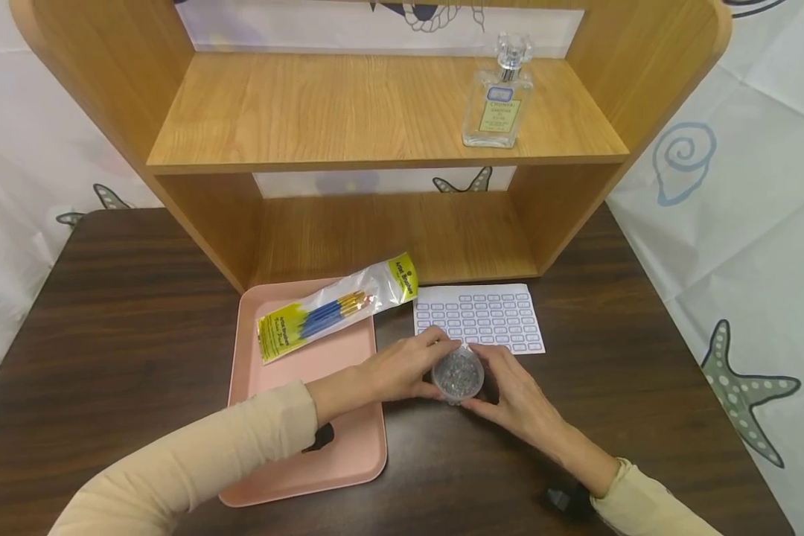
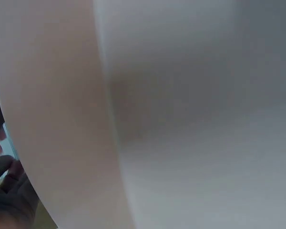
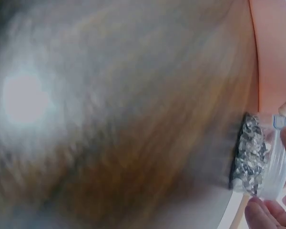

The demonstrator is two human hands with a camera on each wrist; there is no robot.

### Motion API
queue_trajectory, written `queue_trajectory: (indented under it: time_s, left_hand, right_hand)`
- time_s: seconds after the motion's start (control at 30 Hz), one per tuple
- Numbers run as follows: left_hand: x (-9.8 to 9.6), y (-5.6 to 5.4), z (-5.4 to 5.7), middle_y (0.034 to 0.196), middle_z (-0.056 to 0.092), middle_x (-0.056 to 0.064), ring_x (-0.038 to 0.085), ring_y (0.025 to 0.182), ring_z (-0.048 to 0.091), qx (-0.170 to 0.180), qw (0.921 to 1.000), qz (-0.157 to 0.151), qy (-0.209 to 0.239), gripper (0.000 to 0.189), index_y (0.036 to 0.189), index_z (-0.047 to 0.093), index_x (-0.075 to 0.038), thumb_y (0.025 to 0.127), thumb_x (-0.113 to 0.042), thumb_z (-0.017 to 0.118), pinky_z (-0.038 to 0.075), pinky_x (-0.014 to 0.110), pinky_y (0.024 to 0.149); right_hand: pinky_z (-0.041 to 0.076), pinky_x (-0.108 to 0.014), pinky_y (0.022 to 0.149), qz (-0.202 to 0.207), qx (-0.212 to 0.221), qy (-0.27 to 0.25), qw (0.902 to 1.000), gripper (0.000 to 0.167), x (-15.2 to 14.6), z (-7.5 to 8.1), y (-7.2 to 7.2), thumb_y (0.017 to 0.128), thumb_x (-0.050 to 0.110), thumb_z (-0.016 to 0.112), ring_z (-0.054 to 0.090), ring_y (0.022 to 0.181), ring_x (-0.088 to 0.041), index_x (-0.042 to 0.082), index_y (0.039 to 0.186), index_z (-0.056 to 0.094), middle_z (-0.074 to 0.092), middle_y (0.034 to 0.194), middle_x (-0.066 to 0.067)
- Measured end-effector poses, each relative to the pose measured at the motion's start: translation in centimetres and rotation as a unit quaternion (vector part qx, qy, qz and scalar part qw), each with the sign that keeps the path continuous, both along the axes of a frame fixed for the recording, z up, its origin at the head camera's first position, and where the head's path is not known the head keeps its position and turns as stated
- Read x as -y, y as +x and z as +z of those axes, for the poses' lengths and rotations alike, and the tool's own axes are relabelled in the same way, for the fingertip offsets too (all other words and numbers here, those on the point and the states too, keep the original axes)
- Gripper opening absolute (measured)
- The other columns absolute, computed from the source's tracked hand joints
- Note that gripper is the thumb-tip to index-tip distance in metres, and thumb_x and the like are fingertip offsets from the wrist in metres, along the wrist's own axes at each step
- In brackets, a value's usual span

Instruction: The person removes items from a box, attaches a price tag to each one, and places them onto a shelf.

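Observation:
A small round clear jar (image 1: 458, 374) with silvery bits inside stands between both hands on the dark table, just in front of a sheet of small labels (image 1: 489, 316). My left hand (image 1: 412, 365) grips its left side between thumb and fingers. On the opposite side my right hand (image 1: 519, 394) holds it with curled fingers and thumb. The right wrist view shows the jar (image 3: 255, 155) from the side, with a small blue-edged label (image 3: 280, 122) by its lid. A blurred pale surface fills most of the left wrist view, where the jar is hard to make out.
Left of the jar lies a pink tray (image 1: 308, 476), under the left forearm. A packet of artist brushes (image 1: 338, 307) lies across its back edge. Behind stands a wooden shelf (image 1: 375, 112) with a labelled glass perfume bottle (image 1: 499, 104) on its upper board.

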State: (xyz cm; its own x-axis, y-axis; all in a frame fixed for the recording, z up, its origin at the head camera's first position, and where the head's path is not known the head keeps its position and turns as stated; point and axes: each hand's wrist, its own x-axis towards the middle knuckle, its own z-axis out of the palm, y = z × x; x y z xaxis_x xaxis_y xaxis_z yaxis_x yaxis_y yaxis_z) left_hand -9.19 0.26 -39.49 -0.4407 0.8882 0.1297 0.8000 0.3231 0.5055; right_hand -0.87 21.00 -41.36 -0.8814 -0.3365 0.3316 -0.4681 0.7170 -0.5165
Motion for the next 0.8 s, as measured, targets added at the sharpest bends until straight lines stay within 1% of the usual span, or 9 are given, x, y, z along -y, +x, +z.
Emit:
queue_trajectory:
  time_s: [0.1,0.17,0.27,0.33,0.43,0.57,0.67,0.73,0.8]
  left_hand:
    - [0.0,-0.3,-0.1,0.116,0.053,0.011,0.017,0.096,0.059,0.008,0.9999,-0.004,-0.009,0.068,0.129,0.053,0.000,0.073,-0.027,0.081,0.051,0.026,0.081]
    - [0.0,-0.4,-0.1,0.115,0.053,0.010,0.016,0.095,0.058,0.008,0.9999,-0.005,-0.012,0.067,0.128,0.054,-0.002,0.073,-0.028,0.081,0.051,0.025,0.081]
    - [0.0,-0.6,-0.2,0.115,0.054,0.009,0.016,0.096,0.058,0.011,0.9998,-0.008,-0.014,0.067,0.127,0.054,-0.002,0.072,-0.030,0.081,0.051,0.026,0.082]
    - [-0.1,-0.7,-0.2,0.117,0.056,0.010,0.018,0.101,0.059,0.016,0.9997,-0.012,-0.015,0.068,0.127,0.053,-0.002,0.073,-0.031,0.081,0.050,0.028,0.086]
    - [-0.1,-0.8,-0.3,0.124,0.057,0.012,0.021,0.111,0.057,0.028,0.9992,-0.017,-0.023,0.069,0.128,0.050,-0.001,0.074,-0.032,0.080,0.047,0.031,0.094]
    - [0.0,-1.0,-0.5,0.122,0.060,0.012,0.021,0.111,0.058,0.045,0.9985,-0.019,-0.025,0.070,0.129,0.048,-0.001,0.074,-0.031,0.080,0.047,0.031,0.094]
    - [0.1,-1.0,-0.6,0.118,0.063,0.011,0.020,0.105,0.061,0.054,0.9982,-0.019,-0.020,0.069,0.127,0.048,-0.002,0.073,-0.030,0.081,0.049,0.030,0.090]
    - [0.1,-1.0,-0.5,0.117,0.063,0.011,0.020,0.105,0.061,0.056,0.9981,-0.020,-0.018,0.069,0.127,0.047,-0.002,0.073,-0.029,0.081,0.049,0.030,0.089]
    - [0.1,-1.0,-0.6,0.118,0.062,0.011,0.020,0.105,0.061,0.058,0.9980,-0.020,-0.017,0.069,0.127,0.047,-0.002,0.073,-0.029,0.081,0.049,0.030,0.090]
  right_hand:
    - [0.054,-0.033,0.080,0.008,0.020,-0.043,0.9989,0.081,-0.6,0.4,-0.4,0.058,0.012,0.089,0.059,0.100,-0.027,-0.006,0.125,0.047,0.057,0.110,-0.017]
    - [0.054,-0.032,0.080,-0.003,0.018,-0.070,0.9974,0.078,-1.1,1.0,-0.9,0.059,0.008,0.087,0.060,0.099,-0.028,-0.007,0.125,0.048,0.058,0.108,-0.019]
    - [0.054,-0.029,0.079,-0.048,-0.015,-0.101,0.9936,0.066,-2.3,2.3,-2.2,0.064,0.000,0.083,0.061,0.096,-0.024,-0.008,0.121,0.052,0.060,0.104,-0.018]
    - [0.053,-0.024,0.078,-0.089,-0.041,-0.130,0.9867,0.057,-3.2,3.4,-3.3,0.068,-0.007,0.079,0.061,0.093,-0.018,-0.009,0.119,0.053,0.061,0.102,-0.018]
    - [0.051,-0.016,0.078,-0.139,-0.066,-0.219,0.9635,0.047,-4.6,5.2,-5.1,0.074,-0.014,0.070,0.060,0.092,-0.011,-0.014,0.117,0.052,0.059,0.101,-0.020]
    - [0.049,-0.014,0.081,-0.183,-0.086,-0.366,0.9082,0.040,-6.2,7.1,-7.4,0.081,-0.013,0.063,0.058,0.097,-0.015,-0.017,0.117,0.047,0.056,0.103,-0.014]
    - [0.048,-0.016,0.084,-0.220,-0.098,-0.422,0.8739,0.035,-7.2,8.0,-9.0,0.083,-0.008,0.063,0.055,0.101,-0.018,-0.008,0.115,0.051,0.054,0.104,-0.006]
    - [0.047,-0.017,0.085,-0.242,-0.099,-0.439,0.8598,0.034,-7.9,8.2,-10.0,0.083,-0.006,0.064,0.053,0.103,-0.019,0.000,0.114,0.053,0.053,0.105,-0.002]
    - [0.047,-0.018,0.085,-0.267,-0.093,-0.439,0.8528,0.033,-8.1,8.8,-10.8,0.083,-0.006,0.063,0.053,0.102,-0.017,0.003,0.113,0.054,0.054,0.104,-0.002]
